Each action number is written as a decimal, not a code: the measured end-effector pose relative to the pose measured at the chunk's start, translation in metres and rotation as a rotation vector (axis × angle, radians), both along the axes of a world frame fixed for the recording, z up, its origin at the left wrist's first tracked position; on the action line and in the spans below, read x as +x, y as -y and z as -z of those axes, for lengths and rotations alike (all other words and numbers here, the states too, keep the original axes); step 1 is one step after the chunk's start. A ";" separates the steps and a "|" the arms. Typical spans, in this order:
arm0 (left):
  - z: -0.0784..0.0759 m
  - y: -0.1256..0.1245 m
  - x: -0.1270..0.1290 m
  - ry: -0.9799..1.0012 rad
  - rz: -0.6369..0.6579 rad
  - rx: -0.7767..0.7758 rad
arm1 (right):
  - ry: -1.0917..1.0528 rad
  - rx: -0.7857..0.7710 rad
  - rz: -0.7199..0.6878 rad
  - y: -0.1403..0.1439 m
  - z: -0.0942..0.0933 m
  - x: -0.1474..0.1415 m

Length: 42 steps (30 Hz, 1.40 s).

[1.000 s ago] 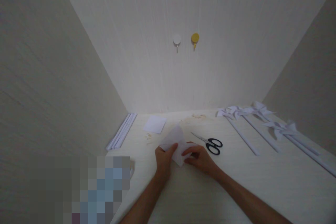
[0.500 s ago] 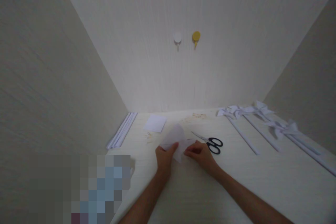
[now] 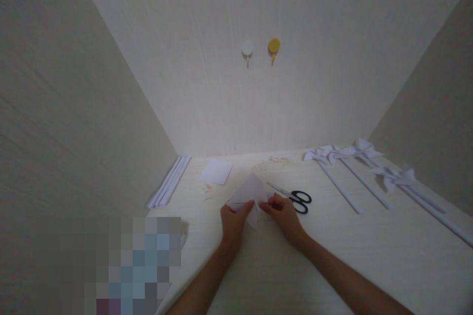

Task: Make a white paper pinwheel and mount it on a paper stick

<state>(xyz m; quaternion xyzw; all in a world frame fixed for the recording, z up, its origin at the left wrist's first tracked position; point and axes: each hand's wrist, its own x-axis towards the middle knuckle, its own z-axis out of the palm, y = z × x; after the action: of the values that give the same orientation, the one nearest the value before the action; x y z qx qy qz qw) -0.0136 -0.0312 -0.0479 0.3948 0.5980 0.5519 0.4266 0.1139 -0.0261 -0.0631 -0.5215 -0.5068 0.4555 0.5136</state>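
Note:
A square of white paper (image 3: 248,188) with cut slits is held up over the table, one corner pointing away from me. My left hand (image 3: 235,219) pinches its left side, thumb on top near the middle. On the right, my right hand (image 3: 281,210) has its fingertips closed on the sheet's right part, drawn in toward the centre. Just beyond my right hand lie black-handled scissors (image 3: 301,197), their blades pointing left. Another white paper square (image 3: 217,171) rests flat on the table, farther back and to the left.
White paper sticks (image 3: 170,182) lie bundled at the back left. Several paper pinwheels on sticks (image 3: 342,182) lie along the right. Small pale scraps (image 3: 277,161) are scattered near the wall, which bears a white hook (image 3: 247,49) and a yellow hook (image 3: 274,47). A blurred patch covers the lower left.
My right hand has brought the sheet's right part in toward my left thumb, and the paper's far corner has shifted right. The whole view has tilted slightly.

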 end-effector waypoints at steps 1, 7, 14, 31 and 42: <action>0.000 0.000 0.000 0.000 0.002 0.000 | 0.010 0.005 0.005 0.000 0.001 0.000; 0.002 0.001 0.000 -0.040 0.004 -0.026 | 0.056 0.022 0.030 -0.001 0.004 0.001; 0.004 -0.001 0.000 -0.045 -0.014 -0.050 | 0.032 -0.006 0.062 -0.001 0.000 -0.001; 0.000 0.001 0.003 -0.055 0.011 -0.055 | -0.244 -0.050 -0.023 -0.003 0.005 0.000; 0.002 0.002 0.004 -0.057 0.020 -0.012 | -0.347 -0.046 -0.070 -0.003 0.008 0.000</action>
<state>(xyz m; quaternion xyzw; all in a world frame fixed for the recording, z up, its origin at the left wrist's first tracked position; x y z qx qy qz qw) -0.0096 -0.0328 -0.0500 0.4136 0.6092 0.5323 0.4175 0.1143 -0.0227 -0.0713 -0.4286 -0.4178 0.5677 0.5652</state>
